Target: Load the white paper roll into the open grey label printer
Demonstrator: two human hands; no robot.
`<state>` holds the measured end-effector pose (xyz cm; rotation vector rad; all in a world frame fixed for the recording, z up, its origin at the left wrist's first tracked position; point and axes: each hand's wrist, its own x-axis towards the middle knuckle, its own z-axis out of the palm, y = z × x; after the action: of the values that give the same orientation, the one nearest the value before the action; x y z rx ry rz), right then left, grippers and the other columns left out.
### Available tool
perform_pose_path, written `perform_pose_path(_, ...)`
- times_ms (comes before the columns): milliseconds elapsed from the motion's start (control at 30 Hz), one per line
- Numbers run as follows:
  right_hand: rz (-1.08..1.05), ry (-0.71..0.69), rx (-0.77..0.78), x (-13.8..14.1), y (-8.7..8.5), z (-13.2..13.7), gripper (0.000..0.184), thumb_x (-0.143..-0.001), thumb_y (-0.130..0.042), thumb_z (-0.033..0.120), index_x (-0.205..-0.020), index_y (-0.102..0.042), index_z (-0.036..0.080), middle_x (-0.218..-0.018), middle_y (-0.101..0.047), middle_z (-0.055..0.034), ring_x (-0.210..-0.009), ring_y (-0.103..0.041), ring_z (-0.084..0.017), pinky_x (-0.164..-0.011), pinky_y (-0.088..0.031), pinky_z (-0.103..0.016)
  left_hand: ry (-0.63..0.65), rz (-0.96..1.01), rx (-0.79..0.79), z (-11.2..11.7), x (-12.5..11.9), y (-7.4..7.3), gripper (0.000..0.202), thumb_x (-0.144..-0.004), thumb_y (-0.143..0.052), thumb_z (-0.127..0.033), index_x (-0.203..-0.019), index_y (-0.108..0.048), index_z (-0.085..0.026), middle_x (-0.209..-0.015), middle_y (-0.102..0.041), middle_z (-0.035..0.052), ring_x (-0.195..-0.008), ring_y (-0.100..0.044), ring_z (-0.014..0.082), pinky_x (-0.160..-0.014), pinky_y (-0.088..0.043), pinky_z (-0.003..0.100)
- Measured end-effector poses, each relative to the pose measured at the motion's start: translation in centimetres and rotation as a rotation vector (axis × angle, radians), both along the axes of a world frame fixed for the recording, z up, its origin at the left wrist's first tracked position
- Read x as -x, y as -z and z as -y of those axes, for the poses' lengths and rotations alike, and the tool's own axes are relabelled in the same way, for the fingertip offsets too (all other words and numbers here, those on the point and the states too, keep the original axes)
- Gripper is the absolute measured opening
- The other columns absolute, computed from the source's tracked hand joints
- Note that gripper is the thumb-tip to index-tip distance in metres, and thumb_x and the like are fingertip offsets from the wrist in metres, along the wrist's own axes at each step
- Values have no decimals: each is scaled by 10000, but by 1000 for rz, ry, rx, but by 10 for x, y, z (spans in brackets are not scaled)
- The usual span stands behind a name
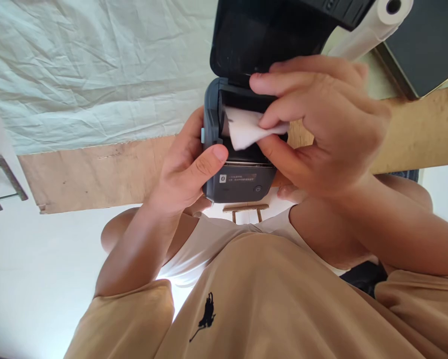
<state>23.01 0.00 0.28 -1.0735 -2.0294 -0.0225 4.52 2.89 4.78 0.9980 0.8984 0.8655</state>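
A small dark label printer point(233, 187) is held up near the table's front edge, its black lid point(263, 40) swung open away from me. My left hand point(190, 167) grips the printer's left side, thumb on the front rim beside the opening. White paper point(246, 127) with a small dark mark lies partly in the printer's compartment. My right hand point(321, 114) pinches this paper between thumb and fingers, while its upper fingers reach close to the lid. Whether the paper belongs to a roll inside is hidden.
Behind the printer, a pale wrinkled cloth point(97, 65) covers much of the wooden table point(104, 169). At the back right are a white paper roll point(381, 25) and a dark flat box point(429, 45). My legs are below the table edge.
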Motion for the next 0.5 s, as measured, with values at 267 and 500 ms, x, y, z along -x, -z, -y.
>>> perform_pose_path(267,-62,-107,-115,4,12,4,109,-1046,-666,356,-1016,-666,252,-1171,-795,107,-1110,-752,-161,-879,-525,-419,-19,-33,-36,2,1,0,881,-951,-693,-795,-1708,-462,-407,-1127,-770,95,-1157,-828,377,-851,-723,472)
perform_pose_path(500,-250,-54,10,-13,6,3,276,-1032,-626,537,-1060,-754,294,-1210,-752,61,-1158,-737,-115,-1031,-647,-344,-28,-65,-68,3,-1,4,890,-949,-698,-794,-1716,-444,-419,-1135,-757,89,-1176,-820,372,-863,-723,470)
